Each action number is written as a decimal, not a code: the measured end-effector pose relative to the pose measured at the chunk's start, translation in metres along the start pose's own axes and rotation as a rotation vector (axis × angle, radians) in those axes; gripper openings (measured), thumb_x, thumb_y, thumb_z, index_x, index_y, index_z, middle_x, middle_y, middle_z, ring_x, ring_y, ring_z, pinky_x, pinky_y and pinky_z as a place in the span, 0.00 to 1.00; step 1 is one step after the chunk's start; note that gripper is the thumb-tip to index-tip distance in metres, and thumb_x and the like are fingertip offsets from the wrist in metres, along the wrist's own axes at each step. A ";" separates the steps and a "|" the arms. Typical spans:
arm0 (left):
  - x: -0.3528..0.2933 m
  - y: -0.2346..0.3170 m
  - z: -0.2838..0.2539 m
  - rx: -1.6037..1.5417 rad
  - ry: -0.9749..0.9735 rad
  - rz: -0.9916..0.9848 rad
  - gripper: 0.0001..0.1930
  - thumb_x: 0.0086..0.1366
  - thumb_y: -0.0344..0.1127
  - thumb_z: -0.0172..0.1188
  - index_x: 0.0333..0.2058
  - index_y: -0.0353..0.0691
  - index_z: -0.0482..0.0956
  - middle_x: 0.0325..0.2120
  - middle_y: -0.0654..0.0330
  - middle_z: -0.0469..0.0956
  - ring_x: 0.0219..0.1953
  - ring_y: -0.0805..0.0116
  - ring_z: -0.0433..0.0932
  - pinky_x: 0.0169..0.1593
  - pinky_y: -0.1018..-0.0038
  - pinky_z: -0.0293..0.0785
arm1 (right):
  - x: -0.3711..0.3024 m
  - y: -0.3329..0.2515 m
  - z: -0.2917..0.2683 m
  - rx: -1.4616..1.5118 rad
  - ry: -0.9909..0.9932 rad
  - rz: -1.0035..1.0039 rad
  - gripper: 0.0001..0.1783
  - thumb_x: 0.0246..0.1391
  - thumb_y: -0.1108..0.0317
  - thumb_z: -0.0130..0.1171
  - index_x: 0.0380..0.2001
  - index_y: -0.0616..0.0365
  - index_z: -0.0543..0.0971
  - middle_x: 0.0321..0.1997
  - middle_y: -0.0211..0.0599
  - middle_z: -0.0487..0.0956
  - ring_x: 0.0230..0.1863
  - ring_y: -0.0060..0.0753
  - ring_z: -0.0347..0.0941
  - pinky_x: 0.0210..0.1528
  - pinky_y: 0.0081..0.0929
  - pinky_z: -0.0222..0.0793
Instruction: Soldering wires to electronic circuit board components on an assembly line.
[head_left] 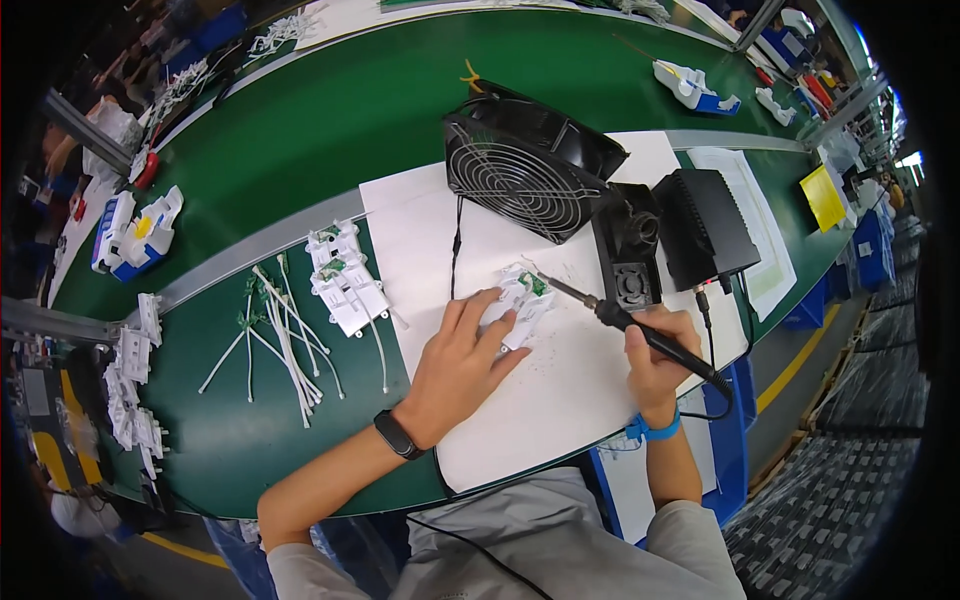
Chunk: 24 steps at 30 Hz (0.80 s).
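My left hand [465,350] presses down on a white plastic housing [522,318], its fingers curled over the part. A small green circuit board [535,284] shows at the housing's far end. In my right hand [660,362] is a soldering iron [660,345], gripped like a pen, its tip slanting left to the board's edge. Whether the tip touches the board I cannot tell. Both hands work over a white sheet [570,400] on the green bench. To the left lie more white housings [345,285] with green boards, beside several white cables [285,340].
A black fan [525,165] with a wire grille stands behind the work. Right of it are a soldering iron stand [630,250] and a black power unit [705,230] with cords. White parts [130,385] line the bench's left end. Blue-and-white casings [695,88] sit farther back.
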<state>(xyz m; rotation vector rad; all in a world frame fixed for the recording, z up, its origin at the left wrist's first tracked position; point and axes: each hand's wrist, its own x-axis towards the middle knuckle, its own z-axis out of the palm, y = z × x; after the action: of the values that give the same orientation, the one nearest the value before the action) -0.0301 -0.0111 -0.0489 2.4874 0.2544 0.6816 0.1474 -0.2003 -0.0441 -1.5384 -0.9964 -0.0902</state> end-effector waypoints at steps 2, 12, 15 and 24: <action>-0.003 -0.001 0.004 -0.028 0.026 -0.023 0.20 0.56 0.34 0.75 0.45 0.32 0.82 0.57 0.47 0.72 0.50 0.52 0.75 0.44 0.66 0.81 | 0.000 -0.004 0.012 -0.023 0.012 -0.055 0.11 0.52 0.76 0.70 0.37 0.65 0.78 0.22 0.39 0.79 0.21 0.24 0.73 0.27 0.20 0.67; -0.005 0.000 0.006 -0.059 0.058 -0.060 0.20 0.55 0.33 0.75 0.45 0.32 0.83 0.62 0.43 0.69 0.59 0.46 0.73 0.47 0.64 0.83 | -0.010 0.005 0.019 -0.103 -0.049 0.013 0.11 0.50 0.75 0.71 0.35 0.63 0.78 0.25 0.41 0.82 0.21 0.31 0.77 0.27 0.23 0.71; -0.006 -0.001 0.007 -0.057 0.060 -0.050 0.19 0.55 0.32 0.75 0.45 0.32 0.83 0.61 0.43 0.70 0.58 0.46 0.74 0.47 0.64 0.83 | -0.010 0.005 0.021 -0.084 -0.076 -0.022 0.11 0.49 0.75 0.72 0.35 0.63 0.79 0.25 0.42 0.82 0.22 0.32 0.77 0.28 0.23 0.71; -0.005 -0.001 0.008 -0.065 0.061 -0.068 0.19 0.54 0.31 0.75 0.44 0.32 0.83 0.59 0.44 0.72 0.58 0.46 0.74 0.47 0.64 0.83 | -0.006 -0.006 0.024 -0.182 -0.143 -0.044 0.12 0.50 0.75 0.72 0.35 0.63 0.78 0.25 0.43 0.82 0.21 0.32 0.78 0.27 0.22 0.71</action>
<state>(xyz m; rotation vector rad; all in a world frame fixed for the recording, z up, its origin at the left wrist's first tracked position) -0.0305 -0.0158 -0.0572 2.3880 0.3324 0.7267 0.1287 -0.1837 -0.0494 -1.7079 -1.1616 -0.1053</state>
